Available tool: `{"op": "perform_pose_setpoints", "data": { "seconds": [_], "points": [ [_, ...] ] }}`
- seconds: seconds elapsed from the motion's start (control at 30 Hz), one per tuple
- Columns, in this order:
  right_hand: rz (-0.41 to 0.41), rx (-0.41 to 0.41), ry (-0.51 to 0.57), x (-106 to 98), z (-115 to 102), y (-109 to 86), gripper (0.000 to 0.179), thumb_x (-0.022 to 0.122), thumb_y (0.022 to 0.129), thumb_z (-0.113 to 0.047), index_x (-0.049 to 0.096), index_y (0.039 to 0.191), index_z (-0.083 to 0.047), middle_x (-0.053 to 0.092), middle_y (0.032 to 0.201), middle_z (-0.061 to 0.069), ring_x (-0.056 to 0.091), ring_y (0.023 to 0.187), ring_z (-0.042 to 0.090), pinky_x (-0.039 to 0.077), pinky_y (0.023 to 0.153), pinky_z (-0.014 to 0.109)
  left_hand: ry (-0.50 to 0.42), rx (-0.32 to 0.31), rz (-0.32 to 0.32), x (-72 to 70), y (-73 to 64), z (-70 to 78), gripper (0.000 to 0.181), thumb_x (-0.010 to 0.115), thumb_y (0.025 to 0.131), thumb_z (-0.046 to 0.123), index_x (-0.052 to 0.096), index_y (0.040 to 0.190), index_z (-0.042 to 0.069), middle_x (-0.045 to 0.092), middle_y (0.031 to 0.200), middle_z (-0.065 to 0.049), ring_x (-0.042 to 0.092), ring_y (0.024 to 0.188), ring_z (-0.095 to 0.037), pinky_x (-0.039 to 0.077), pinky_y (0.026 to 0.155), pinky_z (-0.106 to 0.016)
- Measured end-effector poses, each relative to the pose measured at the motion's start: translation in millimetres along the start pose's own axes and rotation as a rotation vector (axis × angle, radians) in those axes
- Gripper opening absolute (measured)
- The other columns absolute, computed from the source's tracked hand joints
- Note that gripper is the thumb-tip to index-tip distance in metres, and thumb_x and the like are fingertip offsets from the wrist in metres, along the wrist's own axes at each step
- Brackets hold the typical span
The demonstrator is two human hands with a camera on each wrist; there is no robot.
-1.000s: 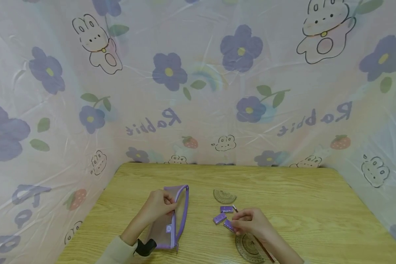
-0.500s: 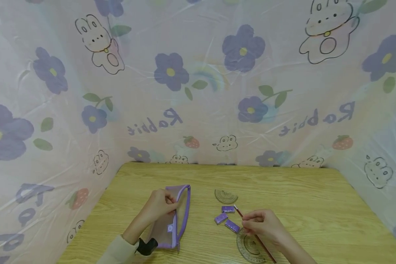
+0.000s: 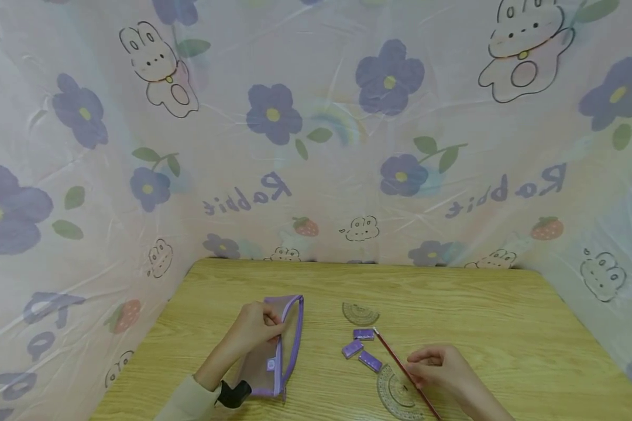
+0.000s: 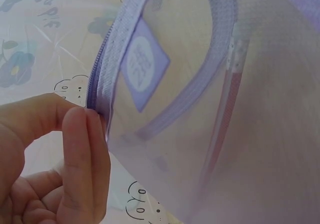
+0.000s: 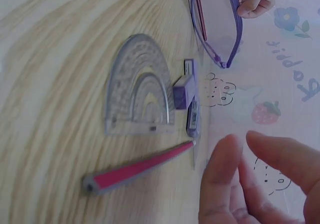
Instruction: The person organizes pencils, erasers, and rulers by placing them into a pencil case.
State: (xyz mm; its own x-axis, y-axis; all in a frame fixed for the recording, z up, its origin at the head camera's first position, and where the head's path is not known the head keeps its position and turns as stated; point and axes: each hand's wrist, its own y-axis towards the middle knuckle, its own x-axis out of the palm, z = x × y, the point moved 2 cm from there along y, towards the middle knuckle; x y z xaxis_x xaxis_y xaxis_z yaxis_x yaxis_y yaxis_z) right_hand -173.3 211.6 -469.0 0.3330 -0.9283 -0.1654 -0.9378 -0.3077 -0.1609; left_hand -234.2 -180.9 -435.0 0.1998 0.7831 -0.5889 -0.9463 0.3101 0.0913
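My left hand point(image 3: 258, 324) pinches the edge of a mesh pencil case point(image 3: 260, 374) with purple trim; its mouth gapes toward the right. Through the mesh in the left wrist view, a red pencil point(image 4: 225, 109) shows inside. My right hand point(image 3: 439, 368) hovers beside another red pencil point(image 3: 400, 365), which lies slantwise on the table. In the right wrist view a gap separates thumb and forefinger, and nothing is between them. Left of that pencil are three purple erasers point(image 3: 370, 361), close together. A clear protractor point(image 3: 392, 392) lies just below them.
A second clear protractor point(image 3: 360, 314) lies beyond the erasers. The wood-grain table point(image 3: 479, 310) ends at a sheet point(image 3: 316, 164) printed with rabbits and flowers, which stands behind it and at both sides.
My right hand has moved from the lowest eraser rightward and nearer to me, along the pencil, uncovering the eraser and more of the pencil. My left hand keeps its hold on the case.
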Motion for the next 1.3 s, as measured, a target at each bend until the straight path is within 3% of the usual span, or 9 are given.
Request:
{"op": "perform_pose_setpoints", "data": {
  "seconds": [0.27, 0.63, 0.9, 1.3],
  "points": [
    [-0.015, 0.010, -0.071, -13.6, 14.2, -6.4, 0.030, 0.067, 0.093, -0.004, 0.060, 0.105, 0.022, 0.072, 0.087, 0.014, 0.067, 0.068, 0.019, 0.057, 0.064, 0.028, -0.019, -0.006, 0.006, 0.5, -1.2, -2.5, 0.012, 0.072, 0.087, 0.000, 0.067, 0.076, 0.000, 0.067, 0.063, -0.002, 0.069, 0.057, -0.032, 0.058, 0.053, -0.045],
    [-0.097, 0.118, 0.013, -22.9, 36.0, -12.9, 0.026, 0.077, 0.087, -0.007, 0.064, 0.098, 0.014, 0.068, 0.080, 0.006, 0.067, 0.070, 0.017, 0.058, 0.062, 0.028, -0.029, 0.000, 0.016, 1.3, -1.6, -3.8, 0.012, 0.072, 0.087, -0.001, 0.067, 0.076, -0.001, 0.067, 0.063, -0.003, 0.069, 0.059, -0.036, 0.059, 0.054, -0.048],
    [-0.068, 0.148, -0.048, -22.5, 39.1, -16.9, 0.025, 0.082, 0.082, -0.007, 0.066, 0.093, 0.009, 0.069, 0.076, 0.005, 0.066, 0.069, 0.016, 0.058, 0.062, 0.027, -0.012, 0.000, 0.023, 2.3, -0.4, -4.1, 0.012, 0.072, 0.087, -0.001, 0.067, 0.076, 0.000, 0.067, 0.064, -0.003, 0.069, 0.057, -0.028, 0.059, 0.054, -0.046],
    [-0.044, 0.133, -0.121, -18.2, 39.4, -22.3, 0.017, 0.078, 0.077, 0.002, 0.066, 0.088, 0.005, 0.063, 0.070, 0.003, 0.061, 0.064, 0.015, 0.053, 0.057, 0.026, -0.017, -0.003, 0.027, 2.6, -0.4, -5.7, 0.012, 0.073, 0.087, 0.000, 0.067, 0.076, 0.000, 0.067, 0.064, -0.002, 0.069, 0.058, -0.030, 0.059, 0.054, -0.047]
  ]
}}
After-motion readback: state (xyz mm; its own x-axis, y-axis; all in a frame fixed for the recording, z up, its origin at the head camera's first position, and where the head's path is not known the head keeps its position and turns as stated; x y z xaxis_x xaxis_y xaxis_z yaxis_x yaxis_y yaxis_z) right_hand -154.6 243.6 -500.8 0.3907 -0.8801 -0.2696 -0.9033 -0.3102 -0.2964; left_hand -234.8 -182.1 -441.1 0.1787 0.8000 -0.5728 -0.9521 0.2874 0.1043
